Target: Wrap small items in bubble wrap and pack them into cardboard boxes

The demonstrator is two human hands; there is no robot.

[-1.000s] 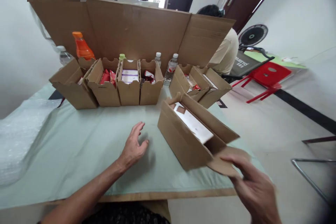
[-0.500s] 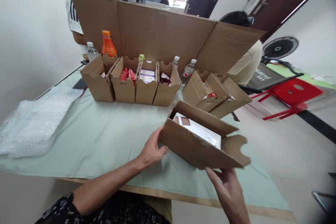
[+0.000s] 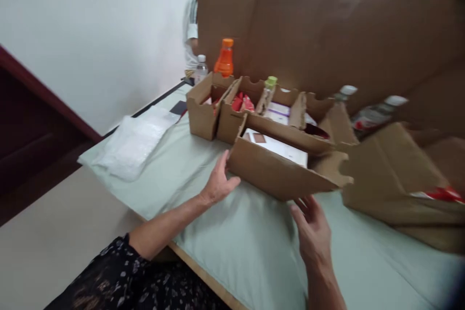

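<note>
An open-topped cardboard bin box (image 3: pixel 276 174) is held between my two hands, tilted over the table in front of the row. Inside it lies a white packet (image 3: pixel 279 147) with a brown square printed on it. My left hand (image 3: pixel 220 181) grips the bin's left end, thumb apart from the fingers. At the bin's lower right, my right hand (image 3: pixel 313 225) supports it from beneath, its fingertips partly hidden. Behind stand other cardboard bins, one with red packets (image 3: pixel 243 102) and one with white-and-purple boxes (image 3: pixel 278 112).
Bubble wrap (image 3: pixel 136 145) lies at the left of the cloth-covered table (image 3: pixel 250 247). An orange bottle (image 3: pixel 224 60) and several clear bottles stand behind the bins. A tall cardboard screen (image 3: pixel 319 34) spans the back. A person (image 3: pixel 191 34) is behind it. Another bin (image 3: pixel 385 179) sits at the right.
My view has swung left. Both hands have carried the bin leftward, and it now overlaps the front of the row of bins in view.
</note>
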